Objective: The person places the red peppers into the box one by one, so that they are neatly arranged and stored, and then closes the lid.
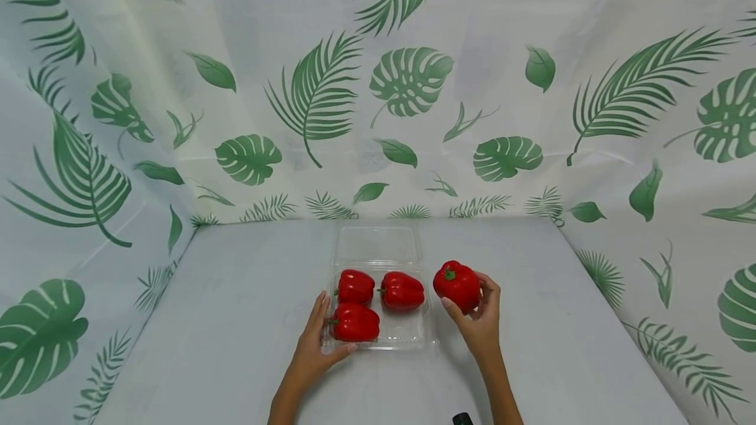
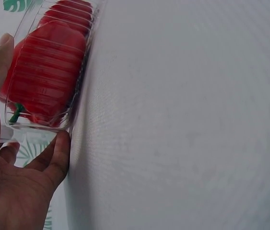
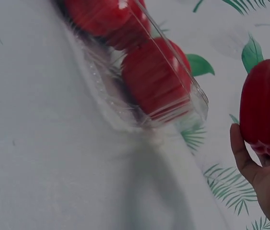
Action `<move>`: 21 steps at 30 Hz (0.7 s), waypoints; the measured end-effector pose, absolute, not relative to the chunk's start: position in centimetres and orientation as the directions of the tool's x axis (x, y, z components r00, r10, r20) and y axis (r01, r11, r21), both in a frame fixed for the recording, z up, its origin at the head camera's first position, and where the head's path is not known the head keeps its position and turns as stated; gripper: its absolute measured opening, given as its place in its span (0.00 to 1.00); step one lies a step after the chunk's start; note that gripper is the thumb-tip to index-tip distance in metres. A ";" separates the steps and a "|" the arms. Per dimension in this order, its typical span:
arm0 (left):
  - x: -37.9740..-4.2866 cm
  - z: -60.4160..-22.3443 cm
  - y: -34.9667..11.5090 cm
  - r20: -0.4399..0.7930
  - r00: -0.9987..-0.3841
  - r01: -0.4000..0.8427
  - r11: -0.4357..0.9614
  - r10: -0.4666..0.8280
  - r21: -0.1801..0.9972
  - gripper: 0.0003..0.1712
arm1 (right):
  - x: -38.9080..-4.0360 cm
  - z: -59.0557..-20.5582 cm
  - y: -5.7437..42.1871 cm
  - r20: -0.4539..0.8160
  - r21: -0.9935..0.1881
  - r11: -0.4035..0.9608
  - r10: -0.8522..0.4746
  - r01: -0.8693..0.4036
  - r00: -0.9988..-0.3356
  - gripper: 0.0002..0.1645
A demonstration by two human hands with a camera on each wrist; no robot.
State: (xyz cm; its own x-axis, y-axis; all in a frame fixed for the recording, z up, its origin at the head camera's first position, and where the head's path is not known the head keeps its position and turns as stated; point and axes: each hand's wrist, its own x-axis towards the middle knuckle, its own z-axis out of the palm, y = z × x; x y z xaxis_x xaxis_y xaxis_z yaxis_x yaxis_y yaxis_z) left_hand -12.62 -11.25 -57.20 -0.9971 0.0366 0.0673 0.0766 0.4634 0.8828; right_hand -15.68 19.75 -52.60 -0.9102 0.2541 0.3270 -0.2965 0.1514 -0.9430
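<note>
A red bell pepper (image 1: pixel 457 286) with a green stem is held up by my right hand (image 1: pixel 481 320), thumb on its near side and fingers round its right. The right wrist view shows this pepper (image 3: pixel 264 108) raised beside the container. My left hand (image 1: pixel 311 346) holds the near left corner of a clear plastic clamshell container (image 1: pixel 401 340), its fingers along the left wall and thumb at the front. Inside lie three more red peppers: one at back left (image 1: pixel 356 287), one at front left (image 1: pixel 356 323), one at back right (image 1: pixel 402 292). The container's front right part holds no pepper.
The container's clear lid (image 1: pixel 378 243) lies folded back, away from me. A white table (image 1: pixel 236 307) bears everything, with leaf-printed sheets (image 1: pixel 413 162) behind and at both sides. A small dark object (image 1: pixel 462 418) shows at the near edge.
</note>
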 end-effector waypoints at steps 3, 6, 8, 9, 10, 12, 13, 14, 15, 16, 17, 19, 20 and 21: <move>-12.6 -57.3 -11.3 0.068 -0.997 0.082 0.463 0.046 0.882 0.62 | -15.6 -52.9 19.6 0.360 -0.929 0.171 0.209 -0.328 -0.909 0.50; -12.6 -57.3 -11.3 0.072 -0.996 0.088 0.466 0.052 0.881 0.62 | -15.4 -53.0 19.4 0.358 -0.925 0.194 0.167 -0.326 -0.919 0.51; -12.7 -57.3 -11.3 0.073 -0.996 0.088 0.465 0.051 0.881 0.62 | -15.3 -53.1 19.4 0.354 -0.925 0.203 0.145 -0.323 -0.924 0.51; -12.7 -57.3 -11.3 0.075 -0.996 0.089 0.465 0.049 0.881 0.62 | -15.3 -53.1 19.3 0.353 -0.924 0.207 0.137 -0.322 -0.925 0.51; -12.7 -57.4 -11.3 0.077 -0.996 0.090 0.466 0.048 0.880 0.62 | -15.3 -53.2 19.3 0.351 -0.924 0.208 0.130 -0.321 -0.927 0.52; -12.7 -57.4 -11.3 0.080 -0.996 0.093 0.470 0.047 0.878 0.62 | -15.3 -53.3 19.3 0.351 -0.921 0.224 0.117 -0.320 -0.929 0.51; -12.7 -57.4 -11.3 0.083 -0.995 0.095 0.468 0.047 0.879 0.61 | -15.2 -53.3 19.2 0.354 -0.918 0.231 0.111 -0.323 -0.929 0.51; -12.7 -57.4 -11.3 0.088 -0.995 0.100 0.468 0.047 0.878 0.61 | -15.2 -53.4 19.2 0.363 -0.913 0.239 0.101 -0.331 -0.926 0.50; -12.7 -57.4 -11.3 0.090 -0.995 0.102 0.469 0.047 0.878 0.61 | -15.2 -53.4 19.2 0.368 -0.908 0.248 0.090 -0.337 -0.925 0.50; -12.7 -57.4 -11.3 0.091 -0.995 0.103 0.471 0.048 0.876 0.61 | -15.1 -53.5 19.1 0.375 -0.903 0.257 0.075 -0.345 -0.924 0.49; -12.6 -57.4 -11.3 0.093 -0.995 0.104 0.472 0.048 0.876 0.61 | -15.1 -53.5 19.1 0.382 -0.896 0.267 0.061 -0.354 -0.922 0.48; -12.6 -57.4 -11.3 0.098 -0.994 0.109 0.469 0.048 0.877 0.61 | -15.0 -53.5 19.0 0.394 -0.883 0.293 0.033 -0.368 -0.919 0.47; -12.6 -57.4 -11.3 0.097 -0.994 0.108 0.470 0.048 0.876 0.61 | -15.0 -53.6 18.9 0.396 -0.874 0.315 0.020 -0.371 -0.918 0.46; -12.6 -57.3 -11.3 0.095 -0.994 0.107 0.468 0.049 0.877 0.61 | -14.9 -53.6 18.9 0.401 -0.862 0.343 0.008 -0.374 -0.916 0.46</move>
